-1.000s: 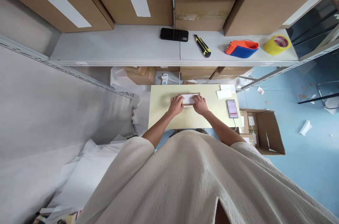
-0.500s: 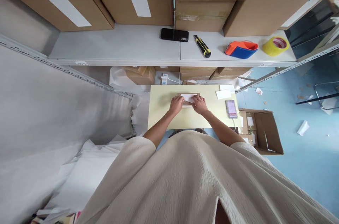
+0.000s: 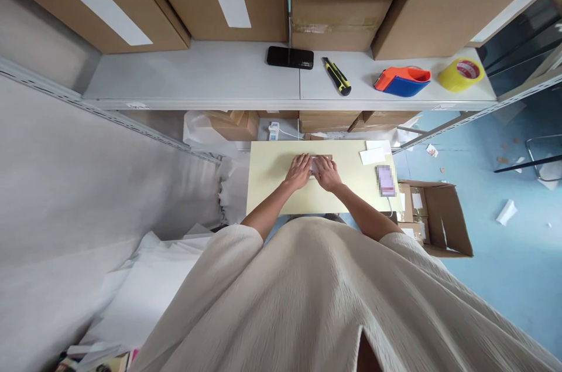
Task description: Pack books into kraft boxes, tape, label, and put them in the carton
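A small brown cardboard box (image 3: 327,156) lies on the pale yellow table, mostly covered by my hands. On its top a white label (image 3: 313,166) shows in the gap between them. My left hand (image 3: 298,170) rests flat over the left part of the box, fingers stretched forward. Over the right part lies my right hand (image 3: 326,173), palm down and fingers extended, pressing on the label. Neither hand is wrapped round anything.
White paper slips (image 3: 372,156) and a phone (image 3: 386,180) with a cable lie at the table's right. An open carton (image 3: 448,217) stands beside it. The shelf above holds a black phone (image 3: 290,58), utility knife (image 3: 337,77), orange-blue tape dispenser (image 3: 403,81) and yellow tape roll (image 3: 461,74).
My fingers have gone from gripping the label's two ends to lying flat on top of it. The left hand has shifted inward and forward, covering more of the box.
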`<state>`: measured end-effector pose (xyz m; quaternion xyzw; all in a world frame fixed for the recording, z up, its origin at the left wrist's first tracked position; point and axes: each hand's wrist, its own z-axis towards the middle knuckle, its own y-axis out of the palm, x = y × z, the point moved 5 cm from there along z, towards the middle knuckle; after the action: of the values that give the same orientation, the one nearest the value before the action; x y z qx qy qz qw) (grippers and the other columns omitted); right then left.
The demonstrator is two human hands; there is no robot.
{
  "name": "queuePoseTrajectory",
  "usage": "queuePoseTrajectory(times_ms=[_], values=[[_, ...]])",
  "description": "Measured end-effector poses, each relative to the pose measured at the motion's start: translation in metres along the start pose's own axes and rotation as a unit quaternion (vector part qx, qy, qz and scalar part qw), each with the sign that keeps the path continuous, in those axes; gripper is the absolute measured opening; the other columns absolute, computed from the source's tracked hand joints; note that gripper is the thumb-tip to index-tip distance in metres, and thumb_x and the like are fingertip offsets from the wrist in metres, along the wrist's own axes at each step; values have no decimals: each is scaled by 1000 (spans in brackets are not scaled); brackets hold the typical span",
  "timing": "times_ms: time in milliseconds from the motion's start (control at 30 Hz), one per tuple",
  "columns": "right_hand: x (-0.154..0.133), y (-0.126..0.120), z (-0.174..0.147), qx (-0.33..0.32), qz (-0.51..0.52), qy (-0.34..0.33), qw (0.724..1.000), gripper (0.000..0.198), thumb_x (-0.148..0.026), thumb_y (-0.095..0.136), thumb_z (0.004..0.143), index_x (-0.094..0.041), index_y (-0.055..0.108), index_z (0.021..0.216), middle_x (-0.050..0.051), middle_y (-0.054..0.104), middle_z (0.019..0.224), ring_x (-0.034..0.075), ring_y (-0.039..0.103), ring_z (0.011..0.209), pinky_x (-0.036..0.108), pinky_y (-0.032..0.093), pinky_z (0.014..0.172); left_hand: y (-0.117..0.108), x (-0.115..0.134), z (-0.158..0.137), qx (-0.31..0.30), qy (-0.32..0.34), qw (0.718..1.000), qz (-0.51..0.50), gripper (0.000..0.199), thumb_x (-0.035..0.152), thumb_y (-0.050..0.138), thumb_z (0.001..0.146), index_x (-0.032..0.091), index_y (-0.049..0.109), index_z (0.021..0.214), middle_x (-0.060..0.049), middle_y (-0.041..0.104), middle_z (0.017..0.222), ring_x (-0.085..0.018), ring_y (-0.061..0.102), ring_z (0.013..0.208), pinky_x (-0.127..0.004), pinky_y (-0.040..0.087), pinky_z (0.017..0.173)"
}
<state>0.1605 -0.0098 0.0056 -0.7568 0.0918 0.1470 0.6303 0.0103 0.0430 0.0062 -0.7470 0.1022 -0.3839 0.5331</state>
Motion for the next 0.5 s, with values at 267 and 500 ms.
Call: queuePoseTrajectory(times_ms=[267,500], values=[[10,13,-21,-22,-30,-23,999,85,-61,48,114,-16,33,184,23,27,191,39,20,179,70,14,141,14,-3,-13,-38,18,998,40,107,46,73,96,13,25,186,-23,21,193,-41,12,182,-70,-4,144],[34,4,-35,-12,-51,68,996,85,-60,47,113,-16,30,185,24,25,191,44,19,178,75,17,139,10,-4,-21,-6,-23,999,46,119,41,81,89,13,19,187,-25,17,193,-43,8,182,-72,-5,143]])
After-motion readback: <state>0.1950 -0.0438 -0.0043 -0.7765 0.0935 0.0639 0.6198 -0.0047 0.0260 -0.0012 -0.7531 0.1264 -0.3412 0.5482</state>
